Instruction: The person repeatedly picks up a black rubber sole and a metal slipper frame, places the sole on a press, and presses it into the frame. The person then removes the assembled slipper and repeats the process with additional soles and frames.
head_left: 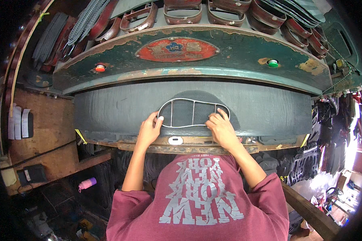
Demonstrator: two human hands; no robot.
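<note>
A shoe-sole-shaped cutting die (194, 113), a thin pale metal outline with several crossbars, lies flat on a dark textured sheet piece (205, 95). That piece has a rounded far edge and rests on the grey work surface (108, 108). My left hand (149, 127) grips the die's left end, thumb on the near side and fingers around the rim. At the opposite end, my right hand (221, 127) is closed on the rim near the right crossbar, its index finger reaching inside the outline.
Beyond the surface spans a green machine beam (120, 60) with a red button (100, 68) and a green button (272, 63). More sole dies (183, 18) stand on top. A small white object (175, 140) sits at the near edge. A pink-purple bottle (87, 183) is lower left.
</note>
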